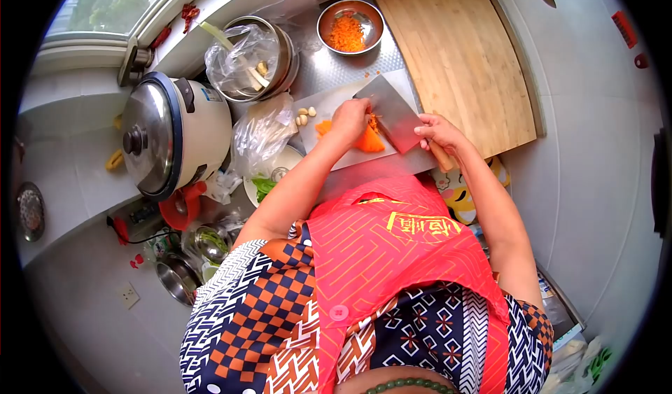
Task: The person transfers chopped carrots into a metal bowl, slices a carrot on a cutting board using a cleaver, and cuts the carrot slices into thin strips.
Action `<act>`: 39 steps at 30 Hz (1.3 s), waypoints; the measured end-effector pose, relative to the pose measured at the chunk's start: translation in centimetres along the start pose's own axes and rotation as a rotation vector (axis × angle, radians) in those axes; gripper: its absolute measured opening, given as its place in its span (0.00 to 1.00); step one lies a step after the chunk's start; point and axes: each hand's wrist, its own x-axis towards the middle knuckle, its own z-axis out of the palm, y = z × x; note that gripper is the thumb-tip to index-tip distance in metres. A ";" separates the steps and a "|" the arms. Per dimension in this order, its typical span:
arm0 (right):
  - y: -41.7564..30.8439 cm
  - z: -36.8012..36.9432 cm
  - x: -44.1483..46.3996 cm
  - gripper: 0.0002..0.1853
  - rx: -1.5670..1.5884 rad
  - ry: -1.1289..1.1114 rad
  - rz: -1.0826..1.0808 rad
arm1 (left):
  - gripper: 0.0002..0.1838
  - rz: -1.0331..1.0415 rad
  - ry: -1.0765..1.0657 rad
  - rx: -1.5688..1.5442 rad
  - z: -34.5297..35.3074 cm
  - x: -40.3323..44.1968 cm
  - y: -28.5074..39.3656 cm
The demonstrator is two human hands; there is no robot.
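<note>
Green beads (411,385) sit nearest, with your red apron (381,243) beyond. Your right hand (442,134) closes round the cleaver (394,117) where handle meets blade, probably for control. Your left hand (350,121) bends over the orange piece (369,141), perhaps steadying it; hidden fingertips mean I cannot tell whether they grip. It shows on your side of those knuckles, left of the blade, toward the pale cutting board's (402,84) near edge.

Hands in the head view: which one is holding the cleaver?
The right hand, at the wooden handle of the cleaver. The left hand is instead on the orange vegetable over the pale board.
</note>
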 end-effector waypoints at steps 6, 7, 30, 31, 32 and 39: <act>0.2 0.8 -0.4 0.20 -0.005 0.011 -0.020 | 0.08 -0.050 0.022 -0.151 -0.6 -0.6 -0.3; -0.2 1.0 -0.6 0.19 -0.005 0.007 -0.015 | 0.08 -0.050 0.029 -0.175 -0.8 -0.5 -0.5; -13.7 3.8 -2.9 0.13 0.228 0.117 -0.240 | 0.40 0.414 0.490 0.116 -10.6 4.3 1.7; -14.4 4.2 -2.4 0.13 0.221 0.151 -0.234 | 0.40 0.427 0.468 0.172 -10.6 4.9 1.3; -15.2 4.6 -2.0 0.12 0.214 0.184 -0.229 | 0.41 0.441 0.446 0.228 -10.6 5.6 1.0; -18.5 6.9 -0.3 0.08 0.219 0.225 -0.218 | 0.39 0.460 0.445 0.419 -9.8 9.6 -1.7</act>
